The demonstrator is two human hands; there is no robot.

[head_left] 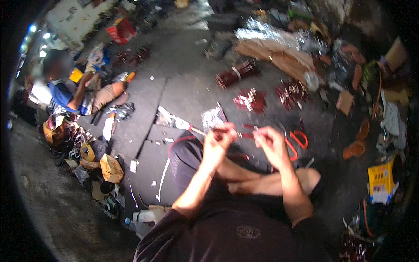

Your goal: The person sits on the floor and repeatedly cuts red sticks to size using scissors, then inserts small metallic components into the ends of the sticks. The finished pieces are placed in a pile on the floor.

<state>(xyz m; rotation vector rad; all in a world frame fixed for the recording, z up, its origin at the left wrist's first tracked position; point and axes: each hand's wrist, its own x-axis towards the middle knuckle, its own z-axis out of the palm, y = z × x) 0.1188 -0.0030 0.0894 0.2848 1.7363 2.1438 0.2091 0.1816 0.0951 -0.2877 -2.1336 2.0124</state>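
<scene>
I sit cross-legged with both hands raised over my lap. A thin dark red strip (247, 135) spans the gap between them. My left hand (217, 146) is closed in a pinch on one end of it. The fingers of my right hand (273, 144) pinch the other end; blur hides the exact contact. Just right of that hand, scissors with orange handles (293, 146) lie on the dark floor. Beyond my hands are a loose pile of dark red strips (251, 100) and a clear plastic bag (213, 116).
A tied dark red bundle (237, 74) and another pile of red pieces (291, 93) lie farther out. Brown wrapping paper (279, 59) and clutter line the right side. At left, another person (72, 94) sits near a wooden block (111, 168). Orange sandals (355, 148) lie right.
</scene>
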